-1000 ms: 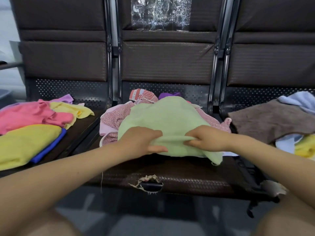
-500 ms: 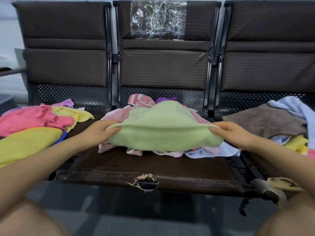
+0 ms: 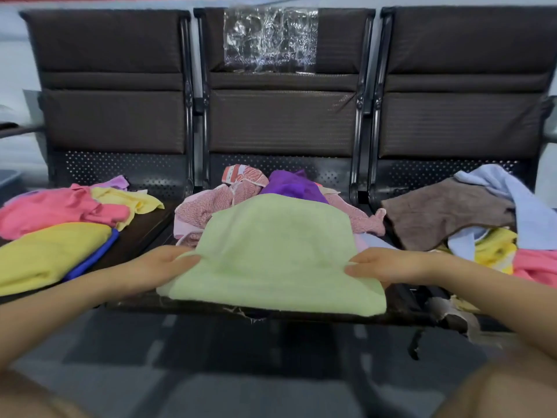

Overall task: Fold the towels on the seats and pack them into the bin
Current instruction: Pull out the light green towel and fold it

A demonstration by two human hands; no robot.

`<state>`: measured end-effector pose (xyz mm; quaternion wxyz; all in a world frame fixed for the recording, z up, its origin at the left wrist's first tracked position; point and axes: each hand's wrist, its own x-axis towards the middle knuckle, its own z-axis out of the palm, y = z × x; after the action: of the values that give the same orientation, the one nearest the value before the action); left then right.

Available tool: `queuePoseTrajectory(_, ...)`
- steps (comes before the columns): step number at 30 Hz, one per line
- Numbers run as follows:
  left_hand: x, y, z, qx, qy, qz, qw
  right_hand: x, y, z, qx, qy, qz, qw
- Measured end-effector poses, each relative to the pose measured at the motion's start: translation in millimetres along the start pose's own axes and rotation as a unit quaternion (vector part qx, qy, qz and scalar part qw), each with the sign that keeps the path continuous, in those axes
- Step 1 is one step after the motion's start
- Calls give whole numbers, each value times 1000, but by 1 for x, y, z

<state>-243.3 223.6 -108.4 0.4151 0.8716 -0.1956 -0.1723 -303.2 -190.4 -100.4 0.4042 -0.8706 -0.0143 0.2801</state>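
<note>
A light green towel (image 3: 277, 254) lies spread over the pile on the middle seat (image 3: 401, 309), its near edge hanging to the seat's front. My left hand (image 3: 164, 265) pinches its left edge and my right hand (image 3: 382, 263) pinches its right edge. Behind it sit a pink patterned towel (image 3: 205, 206) and a purple towel (image 3: 291, 185). On the left seat lie a folded yellow towel (image 3: 51, 251), a blue one (image 3: 93, 257) under it, and a pink towel (image 3: 54, 209). No bin is in view.
The right seat holds a brown towel (image 3: 446, 209), a pale blue towel (image 3: 518, 206), a yellow one (image 3: 494, 245) and a pink one (image 3: 536, 263). Clear plastic (image 3: 269, 40) is taped on the middle backrest. The seat's front edge is torn (image 3: 250, 315). Grey floor lies below.
My hands moved apart from the towel's middle to its two side edges, then drew the green towel out flat and toward me, so it now covers the seat's front.
</note>
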Motion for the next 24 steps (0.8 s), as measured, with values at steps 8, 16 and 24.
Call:
queuePoseTrajectory(8, -4, -11, -1, 33, -59, -17, 998, 2, -16, -15, 6, 6, -61, 998)
queuePoseTrajectory(16, 44, 13, -30, 61, 103, 18, 993, 19, -32, -48, 78, 130, -129, 980)
queuePoseTrajectory(24, 101, 18, -32, 186, 186, -1, 965, 68, -23, -71, -98, 358, -105, 922)
